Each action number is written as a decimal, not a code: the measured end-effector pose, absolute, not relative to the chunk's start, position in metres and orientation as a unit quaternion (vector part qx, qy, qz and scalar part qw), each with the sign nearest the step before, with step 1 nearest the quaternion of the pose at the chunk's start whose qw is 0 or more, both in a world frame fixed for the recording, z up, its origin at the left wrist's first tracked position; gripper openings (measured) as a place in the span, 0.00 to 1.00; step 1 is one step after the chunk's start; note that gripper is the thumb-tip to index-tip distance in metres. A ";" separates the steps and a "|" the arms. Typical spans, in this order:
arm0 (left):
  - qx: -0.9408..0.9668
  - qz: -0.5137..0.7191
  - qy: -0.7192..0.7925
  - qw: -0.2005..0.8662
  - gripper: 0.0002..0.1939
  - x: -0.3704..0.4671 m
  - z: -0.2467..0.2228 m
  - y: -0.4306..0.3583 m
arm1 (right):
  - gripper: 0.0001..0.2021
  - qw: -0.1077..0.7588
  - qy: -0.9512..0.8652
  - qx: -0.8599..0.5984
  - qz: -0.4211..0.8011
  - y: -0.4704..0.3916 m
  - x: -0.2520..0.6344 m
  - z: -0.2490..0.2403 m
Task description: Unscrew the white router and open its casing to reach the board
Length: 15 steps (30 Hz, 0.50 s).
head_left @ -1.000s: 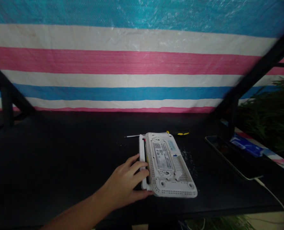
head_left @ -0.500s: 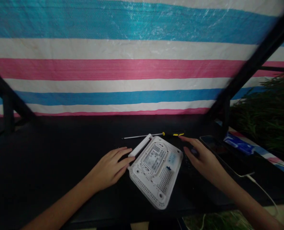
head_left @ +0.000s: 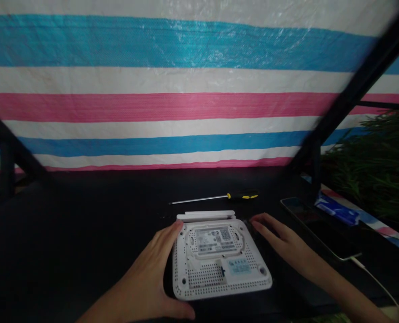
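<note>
A white router lies underside up on the black table, its label showing and its folded antennas along the far edge. My left hand spans the router's left side, fingers at the far corner and thumb at the near edge. To the right of the router, my right hand is held just off its edge, with thumb and fingers bent toward each other; the fingertips are dim and what they hold, if anything, cannot be made out. Beyond the router lies a screwdriver with a black and yellow handle.
On the right are a phone with a white cable and a blue packet. Dark slanted posts stand at both sides. A striped sheet hangs behind the table; grass shows at the right.
The router has turned so that its antennas run across the far side. My left hand has moved from the antenna to the router's left side. My right hand sits slightly lower.
</note>
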State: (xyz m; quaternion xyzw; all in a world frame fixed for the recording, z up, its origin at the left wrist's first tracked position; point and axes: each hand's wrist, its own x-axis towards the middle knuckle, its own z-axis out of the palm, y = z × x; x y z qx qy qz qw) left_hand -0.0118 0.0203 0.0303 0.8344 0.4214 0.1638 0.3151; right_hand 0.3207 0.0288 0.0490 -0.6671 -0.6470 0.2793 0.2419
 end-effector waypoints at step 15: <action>0.851 0.200 0.366 0.320 0.60 -0.009 0.046 0.034 | 0.49 0.177 -0.715 -0.520 0.433 0.003 0.329 0.052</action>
